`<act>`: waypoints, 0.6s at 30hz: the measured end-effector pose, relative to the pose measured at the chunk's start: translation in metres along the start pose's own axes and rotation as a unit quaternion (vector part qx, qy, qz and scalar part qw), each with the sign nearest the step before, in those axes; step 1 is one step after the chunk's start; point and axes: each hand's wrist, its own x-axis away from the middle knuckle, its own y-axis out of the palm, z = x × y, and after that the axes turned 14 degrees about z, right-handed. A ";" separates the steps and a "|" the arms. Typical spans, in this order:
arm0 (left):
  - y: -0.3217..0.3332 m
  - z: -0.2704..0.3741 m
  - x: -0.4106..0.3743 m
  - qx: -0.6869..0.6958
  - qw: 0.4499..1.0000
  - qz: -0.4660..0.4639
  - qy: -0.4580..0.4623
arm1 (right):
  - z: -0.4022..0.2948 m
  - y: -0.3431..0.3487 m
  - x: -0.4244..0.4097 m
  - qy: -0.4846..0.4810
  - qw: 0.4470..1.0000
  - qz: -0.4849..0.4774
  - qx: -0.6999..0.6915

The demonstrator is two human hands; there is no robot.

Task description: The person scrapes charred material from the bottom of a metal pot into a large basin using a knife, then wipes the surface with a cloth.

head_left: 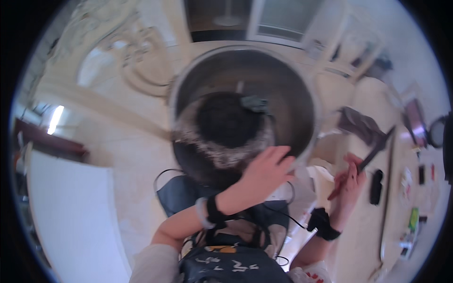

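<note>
A large round metal basin (308, 74) stands in front of my knees. Tilted inside it is a soot-blackened round pan (230, 123), its middle black and its outer band pale and scuffed. A crumpled grey-green cloth or scrubber (255, 103) lies at its upper right edge. My left hand (260, 175) hovers over the basin's near right side, fingers spread, with nothing visible in it. Off to the right, my right hand (348, 180) holds a long dark flat tool (377, 152), perhaps a knife; blur hides its exact kind. It points up and away from me.
Beyond the right hand lie a dark cloth (361, 123) and a black case-like object (376, 187) on a pale surface. Carved cream chairs (147, 67) stand around. A white panel (78, 215) is at left. Thin black cables (286, 216) run near my lap.
</note>
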 end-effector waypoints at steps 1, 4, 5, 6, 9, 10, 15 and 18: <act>-0.003 0.001 -0.003 0.013 1.000 -0.010 -0.013 | -0.013 -0.006 -0.012 0.045 0.998 0.007 0.039; 0.001 0.002 -0.007 0.043 0.999 -0.006 -0.015 | -0.027 0.001 -0.041 0.021 0.998 0.057 0.032; -0.001 0.001 -0.007 0.046 0.999 -0.010 -0.025 | -0.036 0.016 -0.045 0.015 0.998 0.066 0.009; -0.004 0.003 -0.008 0.045 0.999 -0.005 -0.022 | -0.028 0.023 -0.056 -0.029 0.997 0.057 0.033; -0.009 0.008 -0.004 0.044 0.999 0.021 0.006 | -0.012 0.034 -0.098 -0.066 0.968 0.061 0.234; -0.012 0.009 -0.003 0.046 0.999 0.014 0.010 | -0.002 0.034 -0.113 -0.073 0.956 0.050 0.281; -0.008 0.008 0.003 0.075 0.997 0.004 0.014 | 0.064 -0.007 -0.207 -0.211 0.878 0.080 0.422; -0.011 0.004 0.012 0.080 0.996 0.032 -0.012 | 0.051 0.006 -0.190 -0.083 0.953 -0.020 0.290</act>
